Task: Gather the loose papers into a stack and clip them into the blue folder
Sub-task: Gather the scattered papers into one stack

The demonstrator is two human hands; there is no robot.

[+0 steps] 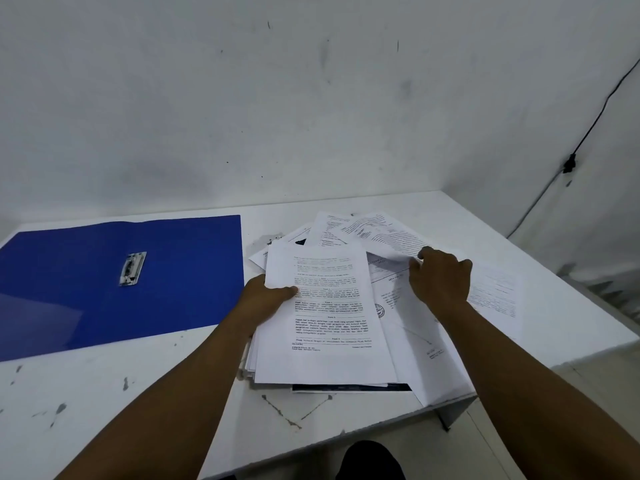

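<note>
From the head view, the left hand [266, 299] holds a stack [325, 327] of printed papers by its left edge, thumb on top and fingers under it. The right hand [441, 282] pinches the near edge of a loose sheet [384, 237] just beyond the stack. More papers [491, 292] lie spread under and right of both hands. The blue folder [104, 289] lies open on the table [104, 393], left of the stack, its metal clip [132, 268] bare.

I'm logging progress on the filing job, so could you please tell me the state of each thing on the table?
Blue folder: open flat, holding no papers.
Metal clip: bare, nothing clipped under it.
Loose papers: scattered, overlapping, not squared.
Gathered stack: partly built, uneven.
Left hand: grips the stack.
Right hand: pinches a loose sheet.
</note>
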